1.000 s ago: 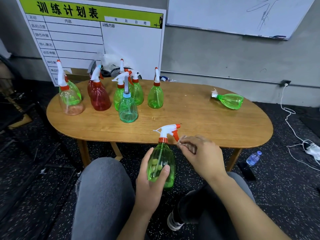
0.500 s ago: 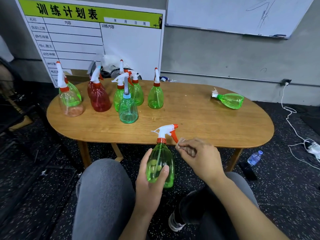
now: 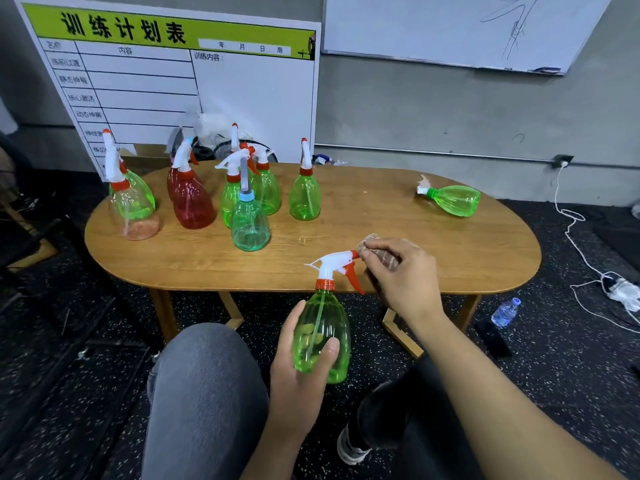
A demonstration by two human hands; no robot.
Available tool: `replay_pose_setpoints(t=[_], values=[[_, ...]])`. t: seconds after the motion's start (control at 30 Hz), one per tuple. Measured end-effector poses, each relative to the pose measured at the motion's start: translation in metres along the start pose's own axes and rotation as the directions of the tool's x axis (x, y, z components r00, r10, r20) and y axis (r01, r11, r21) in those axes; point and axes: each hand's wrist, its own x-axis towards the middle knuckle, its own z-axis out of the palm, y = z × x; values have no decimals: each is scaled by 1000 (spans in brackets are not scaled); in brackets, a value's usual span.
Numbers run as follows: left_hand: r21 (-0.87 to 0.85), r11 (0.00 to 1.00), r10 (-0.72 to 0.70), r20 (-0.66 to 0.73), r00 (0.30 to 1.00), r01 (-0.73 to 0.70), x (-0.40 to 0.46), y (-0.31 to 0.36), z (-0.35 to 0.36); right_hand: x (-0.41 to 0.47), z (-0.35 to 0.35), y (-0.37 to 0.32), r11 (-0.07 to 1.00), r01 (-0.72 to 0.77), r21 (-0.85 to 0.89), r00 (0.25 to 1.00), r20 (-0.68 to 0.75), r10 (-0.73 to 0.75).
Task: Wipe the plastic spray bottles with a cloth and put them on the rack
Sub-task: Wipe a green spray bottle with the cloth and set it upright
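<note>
At lower centre, the left hand (image 3: 298,372) wraps the green spray bottle (image 3: 322,337) upright; the right hand (image 3: 401,278) pinches the cloth (image 3: 375,249) against its nozzle.

Glossy translucent plastic is seen on the held bottle (image 3: 320,337); smooth wood on the bench (image 3: 433,244); coarse fabric on the cloth (image 3: 381,252).

1. The person's left hand (image 3: 300,368) grips the belly of an upright green spray bottle (image 3: 322,336) above the lap, thumb laid across the front and fingers wrapped behind.
2. The right hand (image 3: 401,275) reaches in from the lower right, forearm bare, fingers curled around a bunched brownish cloth (image 3: 379,252) pressed to the bottle's nozzle tip.
3. Both knees are bent, the left leg in grey and the right in dark trousers.
</note>
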Motion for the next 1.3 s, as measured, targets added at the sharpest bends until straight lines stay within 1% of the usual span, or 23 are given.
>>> replay_pose_setpoints(t=[0.03, 0.1, 0.2, 0.27, 0.33, 0.4, 0.47, 0.57, 0.63, 0.7, 0.77, 0.83, 0.87, 0.97, 1.1, 1.2, 1.3], values=[[-4, 1000, 3, -3, 1000, -3, 0, -1, 0, 0, -1, 1, 1000, -12, 11, 1000, -21, 13], [-11, 1000, 5, -11, 1000, -6, 0, 0, -1, -2, -3, -1, 998, 11, 67, 1000, -13, -10], [-3, 1000, 10, -5, 1000, -10, 2, -2, -1, -4, -2, -4, 997, 55, 47, 998, 33, -57], [-7, 1000, 5, 9, 1000, -5, 1, -3, -1, -2, -2, 0, 1000, 10, 27, 1000, 9, -11], [-6, 1000, 9, 20, 1000, -8, 0, -2, -1, 0, -6, 2, 998, -22, 62, 1000, -18, 23], [-8, 1000, 16, 23, 1000, -15, 0, -1, -2, 0, -8, -1, 995, 7, 103, 1000, 12, -9], [-15, 1000, 17, 24, 1000, -17, 1, -3, -2, 1, -6, -3, 996, 32, 86, 998, 43, -35], [-39, 999, 4, 26, 1000, -3, 0, -5, -1, 3, -5, 1, 997, -33, 64, 999, 2, 33], [-59, 998, 11, 19, 1000, -10, -1, -1, 0, -1, -11, -2, 994, -64, 93, 998, -4, 64], [-77, 997, 11, 3, 1000, -11, 0, 0, -1, -15, -18, -14, 981, -62, 182, 997, 64, 51], [-103, 995, -16, -24, 1000, 13, 3, -2, -2, -39, -23, -29, 966, -40, 256, 985, 174, -6], [-112, 993, -44, -32, 999, 40, 4, -2, -2, -63, -24, -37, 967, 31, 252, 960, 261, -99], [-119, 992, -52, -27, 998, 48, 3, -1, -1, -73, -24, -36, 967, 47, 249, 950, 288, -120], [-145, 989, -42, 12, 999, 43, 1, 2, 0, -96, -18, -26, 961, -1, 275, 943, 321, -91], [-118, 993, -12, 104, 995, 24, 1, 9, -2, -101, -17, -25, 937, -100, 334, 964, 265, 9], [-60, 997, 55, 208, 977, -44, 6, 18, -5, -85, -24, -34, 875, -177, 450, 971, 222, 83], [42, 986, 143, 273, 951, -160, 23, 33, -9, -62, -33, -48, 815, -222, 536, 971, 199, 134]])
